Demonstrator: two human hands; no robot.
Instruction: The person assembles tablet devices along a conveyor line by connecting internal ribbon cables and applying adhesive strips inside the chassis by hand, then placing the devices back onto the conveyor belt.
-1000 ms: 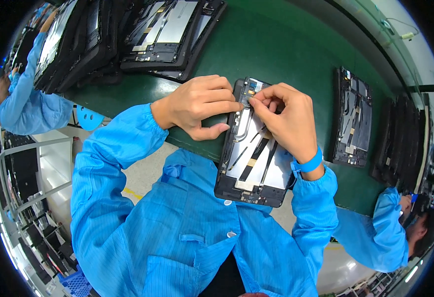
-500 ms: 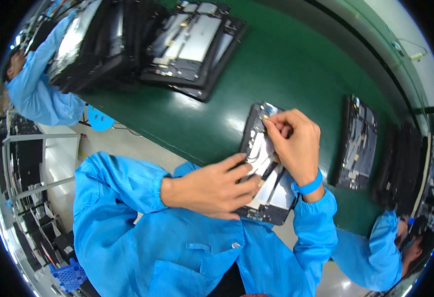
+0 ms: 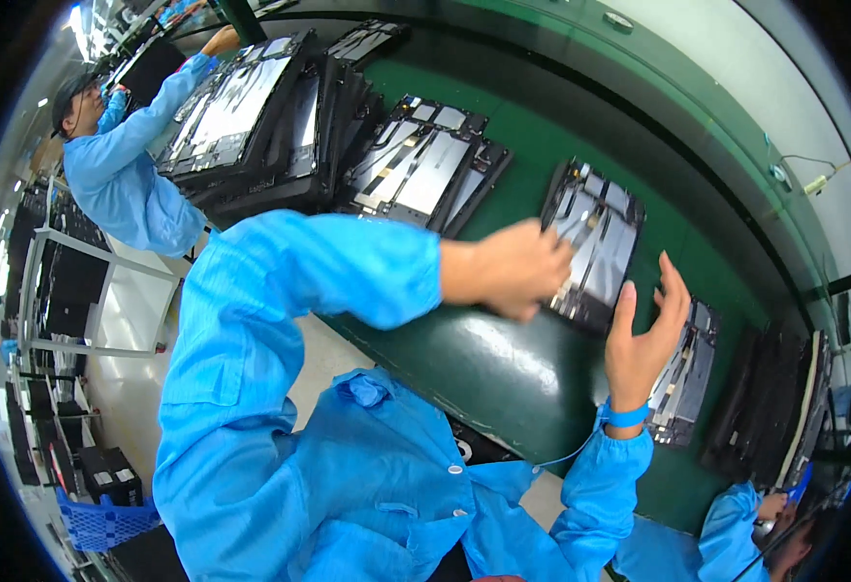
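Note:
An opened tablet (image 3: 595, 242) with silver battery plates and ribbon cables lies on the green table ahead of me, turned slightly. My left hand (image 3: 520, 270) reaches across to its lower left edge, fingers curled and smeared by motion; whether it grips the tablet is hidden. Off the tablet's near right corner, my right hand (image 3: 646, 330) is raised with thumb and fingers spread, holding nothing. Behind that hand lies another opened tablet (image 3: 689, 373), partly covered by it. A blue band (image 3: 625, 417) circles my right wrist.
Stacked opened tablets (image 3: 411, 165) stand left of the tablet, with a taller stack (image 3: 236, 107) farther left. Dark upright panels (image 3: 760, 398) line the right side. One co-worker in blue (image 3: 125, 165) is at the far left, another (image 3: 736, 524) at the lower right.
The tablet that lay under both my hands near the table edge now lies farther away. My left hand has moved forward and right; my right hand has opened from a pinch and moved right.

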